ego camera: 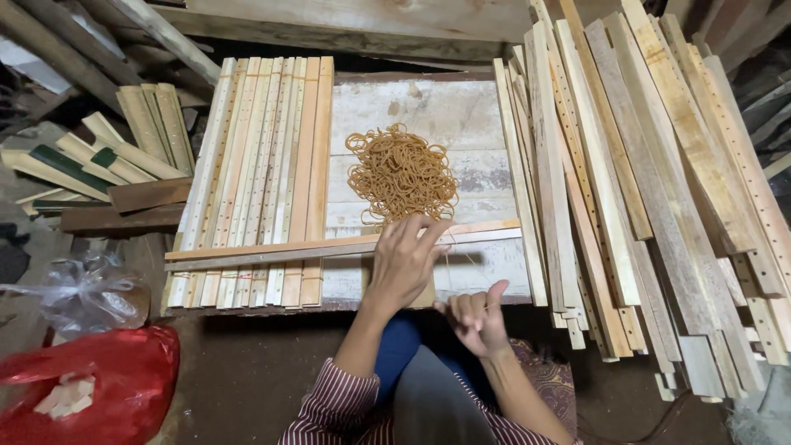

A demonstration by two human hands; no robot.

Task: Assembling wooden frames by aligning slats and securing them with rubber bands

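Note:
My left hand (pixel 405 262) rests over two long thin wooden slats (pixel 272 250) that lie crosswise on a whitewashed board (pixel 420 107), its fingers closed around their middle. My right hand (pixel 478 317) is just below and to the right, fingers curled, pinching what looks like a thin rubber band stretched toward the slats. A heap of tan rubber bands (pixel 401 173) lies on the board just beyond my left hand.
A row of drilled wooden slats (pixel 259 165) lies at the left of the board, and a large loose stack of slats (pixel 643 189) at the right. A red plastic bag (pixel 99 383) and a clear bag (pixel 86 292) sit on the floor at lower left.

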